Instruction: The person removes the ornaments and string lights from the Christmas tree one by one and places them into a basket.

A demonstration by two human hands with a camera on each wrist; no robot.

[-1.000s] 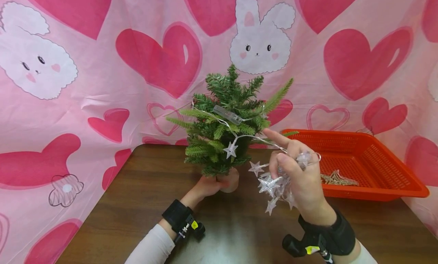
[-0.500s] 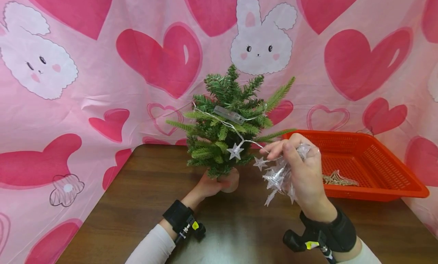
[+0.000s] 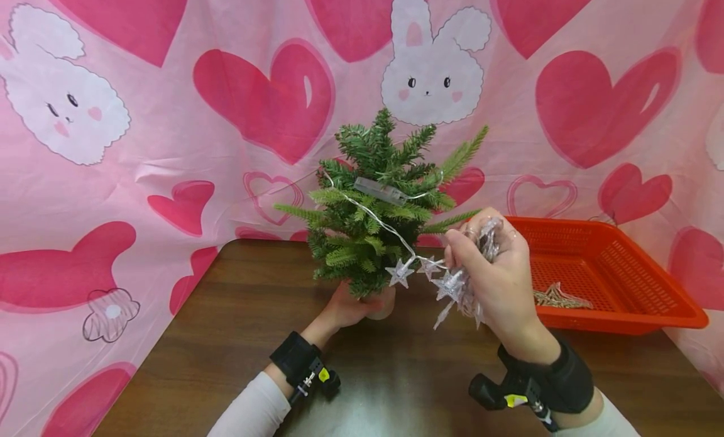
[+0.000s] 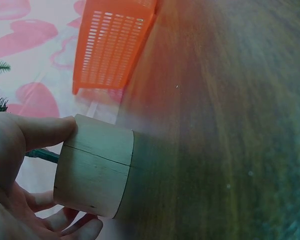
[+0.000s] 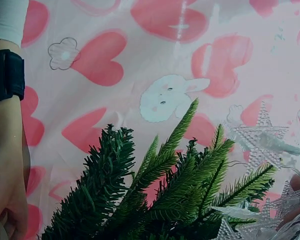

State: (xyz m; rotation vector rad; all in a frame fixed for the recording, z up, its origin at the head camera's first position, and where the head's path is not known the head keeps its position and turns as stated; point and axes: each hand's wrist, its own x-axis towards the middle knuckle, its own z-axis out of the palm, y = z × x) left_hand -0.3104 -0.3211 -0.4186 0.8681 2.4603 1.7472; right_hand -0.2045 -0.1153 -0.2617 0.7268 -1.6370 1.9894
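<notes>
A small artificial Christmas tree (image 3: 351,236) stands on a round wooden base (image 4: 95,167). My left hand (image 3: 346,308) grips that base, thumb on its upper edge and fingers round the far side in the left wrist view. Bunched in my right hand (image 3: 503,286), at the tree's right, is a string of clear star lights (image 3: 450,285), several stars hanging below the fingers. From the bunch its wire (image 3: 373,217) runs up across the front of the tree to the left branches. A clear battery box (image 3: 380,190) lies on the upper branches.
An orange-red plastic basket (image 3: 633,324) stands at the table's back right, with gold star-shaped pieces (image 3: 560,297) inside. Behind the brown wooden table (image 3: 237,336) hangs a pink cloth (image 3: 351,85) printed with hearts and rabbits.
My right index finger, stretched out earlier, has curled in to the lights. The wire across the tree now runs straighter, and its nearest star has shifted down and right. My left hand stays put.
</notes>
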